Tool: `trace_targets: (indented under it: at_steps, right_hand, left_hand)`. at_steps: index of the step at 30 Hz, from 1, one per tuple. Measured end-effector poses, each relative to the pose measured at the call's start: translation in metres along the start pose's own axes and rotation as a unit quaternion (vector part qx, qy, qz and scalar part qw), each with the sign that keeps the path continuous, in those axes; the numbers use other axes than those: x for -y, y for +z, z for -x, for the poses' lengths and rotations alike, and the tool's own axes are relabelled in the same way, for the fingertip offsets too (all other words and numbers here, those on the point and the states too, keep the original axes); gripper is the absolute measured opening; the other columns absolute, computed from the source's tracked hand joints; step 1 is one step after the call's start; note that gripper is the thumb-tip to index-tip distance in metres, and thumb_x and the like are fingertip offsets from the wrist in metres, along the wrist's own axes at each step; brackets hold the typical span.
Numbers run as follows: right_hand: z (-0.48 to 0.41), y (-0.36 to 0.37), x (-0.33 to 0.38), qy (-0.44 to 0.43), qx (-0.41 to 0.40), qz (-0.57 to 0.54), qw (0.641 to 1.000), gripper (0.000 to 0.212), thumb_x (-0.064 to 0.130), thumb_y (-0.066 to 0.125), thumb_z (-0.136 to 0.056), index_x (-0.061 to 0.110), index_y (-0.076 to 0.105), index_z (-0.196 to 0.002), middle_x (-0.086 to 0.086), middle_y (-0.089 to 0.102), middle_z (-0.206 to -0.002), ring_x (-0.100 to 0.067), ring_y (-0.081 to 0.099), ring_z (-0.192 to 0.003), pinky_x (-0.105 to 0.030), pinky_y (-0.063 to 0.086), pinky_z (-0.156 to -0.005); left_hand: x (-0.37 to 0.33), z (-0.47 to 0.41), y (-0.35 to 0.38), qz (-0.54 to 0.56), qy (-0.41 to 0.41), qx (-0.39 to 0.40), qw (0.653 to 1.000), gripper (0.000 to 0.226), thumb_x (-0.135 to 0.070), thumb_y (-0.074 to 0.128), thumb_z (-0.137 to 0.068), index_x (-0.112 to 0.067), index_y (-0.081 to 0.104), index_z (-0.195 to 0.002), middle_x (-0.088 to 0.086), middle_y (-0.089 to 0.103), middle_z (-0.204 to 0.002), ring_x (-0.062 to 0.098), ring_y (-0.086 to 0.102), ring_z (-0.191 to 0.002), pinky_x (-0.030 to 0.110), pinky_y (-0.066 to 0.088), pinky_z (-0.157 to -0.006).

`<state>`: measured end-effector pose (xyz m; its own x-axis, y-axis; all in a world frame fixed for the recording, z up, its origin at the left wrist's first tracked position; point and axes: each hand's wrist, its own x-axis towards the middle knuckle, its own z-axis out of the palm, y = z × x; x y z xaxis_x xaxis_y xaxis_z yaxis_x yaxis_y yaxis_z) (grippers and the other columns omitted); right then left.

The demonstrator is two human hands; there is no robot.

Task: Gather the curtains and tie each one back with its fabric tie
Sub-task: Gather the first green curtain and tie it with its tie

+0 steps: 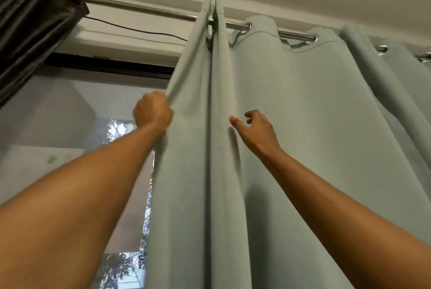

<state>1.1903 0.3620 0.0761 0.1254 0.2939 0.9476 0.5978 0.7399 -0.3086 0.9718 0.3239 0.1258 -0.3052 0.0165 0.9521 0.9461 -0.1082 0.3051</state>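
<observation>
Pale green curtain (pixel 303 125) hangs from centre frame out to 3 o'clock, spread in broad folds; no fabric tie is in view. Left hand (pixel 152 111): grip clamped on the curtain's leading edge, fingers curled round the cloth. Right hand (pixel 255 129), at 3 o'clock of the left: grip apart, fingers loosely bent, thumb out, holding nothing; contact with the cloth cannot be confirmed. Risk noted: a downward pull instead of a sideways one would likely load the metal eyelets (pixel 248 26) and rod (pixel 140 7), and the eyelets could bind where two folds already crowd at 12 o'clock. One-handed gathering would probably leave uneven pleats. Cloth is matte, heavy-looking and smooth, falling in soft tubes. Rod is polished and round. A dark curtain (pixel 35 20) sits tightly bunched at 10 o'clock.
</observation>
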Motion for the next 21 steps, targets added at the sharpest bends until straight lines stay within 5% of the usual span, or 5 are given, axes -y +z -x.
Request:
trace_targets:
  at_steps: [4,8,11,15,21]
  right_hand:
    - [-0.012,0.029,0.049,0.039,0.054,0.001,0.998,0.097,0.068,0.06,-0.074,0.011,0.023,-0.144,-0.01,0.038,-0.144,-0.03,0.04,-0.13,-0.042,0.041,-0.099]
    - [-0.027,0.057,0.081,0.066,-0.03,0.074,0.995,0.059,0.026,0.057,-0.09,0.011,0.027,-0.138,-0.011,0.053,-0.127,-0.03,0.056,-0.109,-0.034,0.042,-0.073]
    - [-0.035,0.062,0.094,0.076,-0.084,0.072,0.991,0.047,0.006,0.044,-0.091,0.011,0.032,-0.137,-0.012,0.058,-0.118,-0.031,0.058,-0.104,-0.033,0.041,-0.071]
    - [-0.033,0.08,0.129,-0.022,-0.088,0.109,0.99,0.035,0.0,0.036,-0.087,0.011,0.05,-0.117,-0.015,0.06,-0.112,-0.034,0.057,-0.1,-0.032,0.037,-0.071]
    - [-0.046,0.115,0.224,-0.173,0.002,0.142,0.975,0.032,0.007,0.043,-0.092,0.008,0.058,-0.12,-0.016,0.057,-0.124,-0.034,0.054,-0.113,-0.035,0.043,-0.092]
  left_hand:
    - [0.068,-0.033,-0.03,-0.018,-0.043,-0.048,0.998,0.026,-0.008,0.052,-0.087,-0.003,0.067,-0.108,0.028,0.063,-0.105,0.047,0.059,-0.097,0.046,0.05,-0.078]
    - [0.12,-0.06,-0.056,-0.003,-0.116,-0.017,0.993,0.03,-0.009,0.054,-0.086,-0.007,0.067,-0.113,0.026,0.063,-0.108,0.045,0.058,-0.099,0.046,0.049,-0.081]
    - [0.14,-0.055,-0.059,0.039,-0.045,0.02,0.998,0.019,-0.012,0.057,-0.086,-0.007,0.07,-0.099,0.02,0.066,-0.092,0.037,0.059,-0.083,0.042,0.05,-0.076]
    - [0.125,-0.038,-0.059,0.171,0.053,0.043,0.983,0.027,-0.021,0.062,-0.089,-0.015,0.07,-0.114,0.01,0.071,-0.102,0.03,0.065,-0.096,0.033,0.046,-0.082]
    - [0.133,-0.036,-0.051,0.406,-0.017,0.141,0.903,0.032,-0.022,0.06,-0.083,-0.022,0.068,-0.114,0.011,0.072,-0.102,0.024,0.067,-0.084,0.049,0.056,-0.086]
